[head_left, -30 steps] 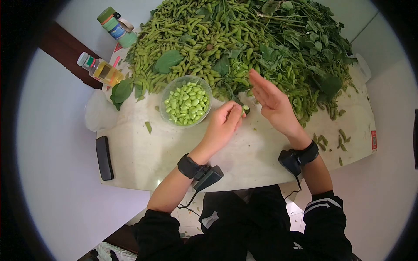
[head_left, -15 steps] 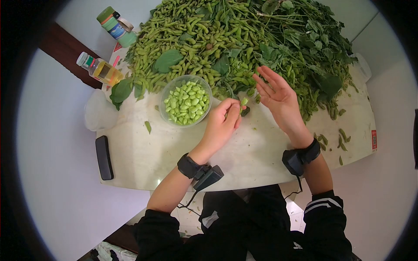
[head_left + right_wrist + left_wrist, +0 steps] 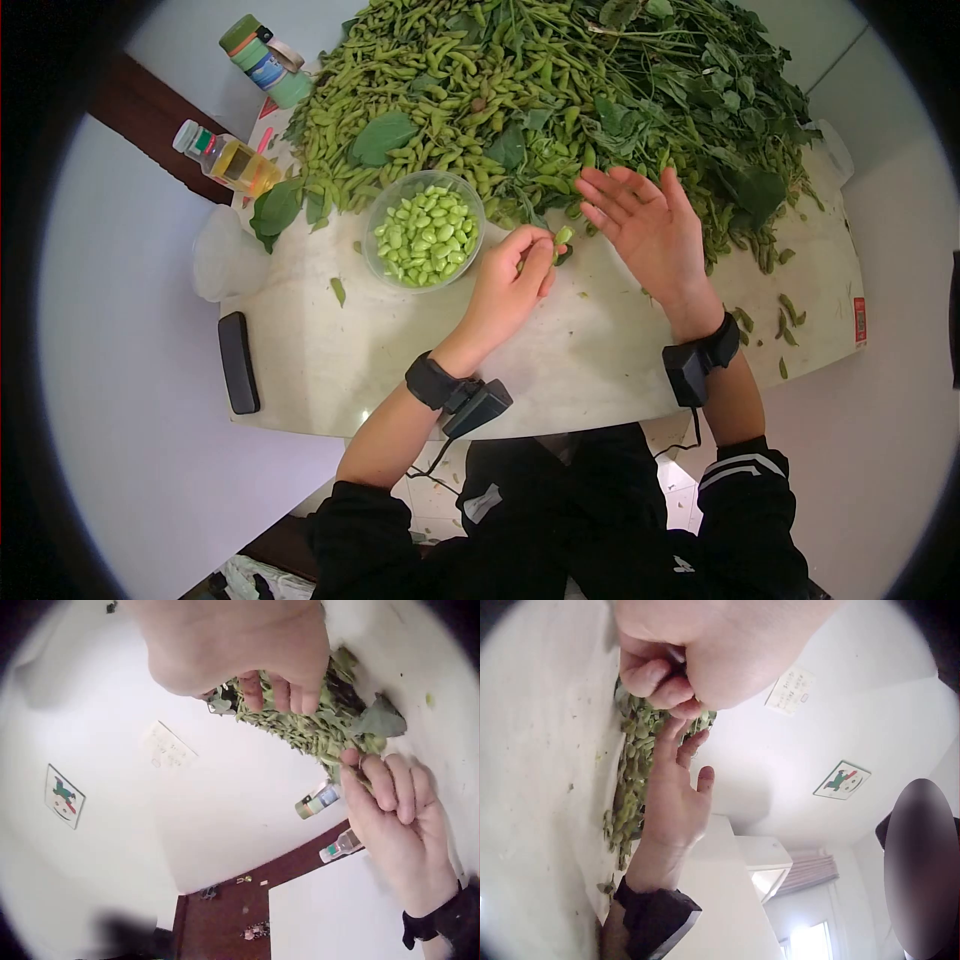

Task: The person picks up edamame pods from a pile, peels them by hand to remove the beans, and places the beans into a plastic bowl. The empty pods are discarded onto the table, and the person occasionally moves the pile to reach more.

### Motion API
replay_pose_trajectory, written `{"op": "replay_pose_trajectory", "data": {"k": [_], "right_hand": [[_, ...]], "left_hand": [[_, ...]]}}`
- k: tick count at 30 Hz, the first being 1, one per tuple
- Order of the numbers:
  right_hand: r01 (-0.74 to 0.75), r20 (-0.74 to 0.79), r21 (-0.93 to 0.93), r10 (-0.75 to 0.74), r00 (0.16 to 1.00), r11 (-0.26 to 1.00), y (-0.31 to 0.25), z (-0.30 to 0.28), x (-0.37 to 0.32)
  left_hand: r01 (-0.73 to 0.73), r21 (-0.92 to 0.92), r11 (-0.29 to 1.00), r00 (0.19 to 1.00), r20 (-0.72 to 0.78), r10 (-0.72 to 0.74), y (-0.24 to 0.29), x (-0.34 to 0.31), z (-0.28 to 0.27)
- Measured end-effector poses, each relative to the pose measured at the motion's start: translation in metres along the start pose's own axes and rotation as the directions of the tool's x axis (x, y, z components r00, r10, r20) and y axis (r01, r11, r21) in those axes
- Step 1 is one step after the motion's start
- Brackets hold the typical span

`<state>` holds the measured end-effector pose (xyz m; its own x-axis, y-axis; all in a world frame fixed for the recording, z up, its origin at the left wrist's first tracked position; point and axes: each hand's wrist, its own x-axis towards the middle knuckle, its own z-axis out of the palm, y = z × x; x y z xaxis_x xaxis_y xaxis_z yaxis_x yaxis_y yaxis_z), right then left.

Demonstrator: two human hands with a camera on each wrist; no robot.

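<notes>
head view
clear bowl [image 3: 371, 243]: stood on the pale table [image 3: 400, 350] and held the shelled beans [image 3: 425, 232]. It was probably set there to sit within easy reach of the left hand.
left hand [image 3: 508, 288]: was just right of the clear bowl, thumb and fingertips pinching an edamame pod [image 3: 562, 237]. The pod's tip poked out free, a hold that left its end exposed.
right hand [image 3: 650, 225]: was farther right of the clear bowl, released, fingers spread and holding nothing, with its fingertips at the heap's edge.
heap of pods [image 3: 520, 90]: lay behind the clear bowl, reaching its far rim.
oil bottle [image 3: 228, 160]: lay left of and behind the clear bowl.
phone [image 3: 238, 362]: lay left of the clear bowl, nearer the person.

left wrist view
left hand [image 3: 705, 652]: had its fingers curled tight. The edamame pod was mostly hidden in the pinch.
right hand [image 3: 671, 810]: was loose-fingered beside the heap of pods [image 3: 634, 765].
clear bowl: was out of view.

right wrist view
right hand [image 3: 232, 645]: was relaxed over the heap of pods [image 3: 300, 727], gripping nothing.
left hand [image 3: 397, 817]: had its fingertips closed together at the heap's edge.
oil bottle [image 3: 341, 844]: was small in the background.
</notes>
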<state>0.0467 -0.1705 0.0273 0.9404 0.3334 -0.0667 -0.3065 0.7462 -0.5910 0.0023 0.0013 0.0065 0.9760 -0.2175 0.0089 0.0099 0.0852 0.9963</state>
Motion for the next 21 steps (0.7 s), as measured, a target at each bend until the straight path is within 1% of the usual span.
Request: {"op": "replay_pose_trajectory", "data": {"k": [2,4,5,7,8,10,11,13,14,16,17,19,21], "right_hand": [[-0.018,0.001,0.022,0.018,1.000,1.000,0.000,-0.004,0.000],[0.002,0.050,-0.046,0.000,0.999,0.999,0.000,-0.006,0.001],[0.002,0.050,-0.046,0.000,0.999,0.999,0.000,-0.010,0.001],[0.045,0.187,-0.125,-0.021,0.982,0.991,0.000,-0.020,0.002],[0.045,0.187,-0.125,-0.021,0.982,0.991,0.001,-0.024,0.003],[0.072,0.169,-0.215,-0.035,0.985,0.974,0.003,-0.031,0.004],[0.072,0.169,-0.215,-0.035,0.985,0.974,0.003,-0.030,0.004],[0.070,0.043,-0.246,-0.062,0.997,0.967,0.006,-0.026,0.004],[0.070,0.042,-0.246,-0.062,0.997,0.967,0.006,-0.020,0.003],[-0.006,-0.174,-0.194,-0.028,0.984,0.981,0.004,-0.003,0.001],[-0.007,-0.175,-0.194,-0.028,0.984,0.981,0.003,-0.002,0.000],[-0.019,-0.172,-0.241,-0.024,0.985,0.970,0.002,-0.001,0.000],[-0.016,-0.156,-0.261,-0.026,0.987,0.965,0.001,0.000,-0.001]], "left_hand": [[-0.003,-0.001,1.000,1.000,-0.003,0.003,0.000,0.000,0.000],[0.003,0.007,1.000,1.000,0.000,-0.003,0.000,0.000,0.000],[0.003,0.007,1.000,1.000,0.000,-0.003,0.001,0.000,0.000],[0.000,0.008,1.000,1.000,0.004,0.000,0.001,0.000,0.000],[0.000,0.008,1.000,1.000,0.004,0.000,0.000,0.000,-0.001],[0.000,0.001,1.000,1.000,0.003,0.000,-0.001,0.000,-0.001],[0.000,0.001,1.000,1.000,0.003,0.000,-0.001,0.000,-0.001],[0.000,0.005,1.000,1.000,0.001,0.000,0.000,0.000,0.000],[0.000,0.005,1.000,1.000,0.001,0.000,-0.001,0.000,0.000],[-0.007,0.014,1.000,1.000,0.001,0.007,-0.001,0.000,-0.001],[-0.006,0.014,1.000,1.000,0.001,0.006,0.000,0.000,-0.001],[0.054,0.022,0.998,0.998,0.023,-0.055,0.003,0.000,-0.003],[0.045,0.007,0.999,0.999,0.016,-0.045,0.004,0.000,-0.002]]}}
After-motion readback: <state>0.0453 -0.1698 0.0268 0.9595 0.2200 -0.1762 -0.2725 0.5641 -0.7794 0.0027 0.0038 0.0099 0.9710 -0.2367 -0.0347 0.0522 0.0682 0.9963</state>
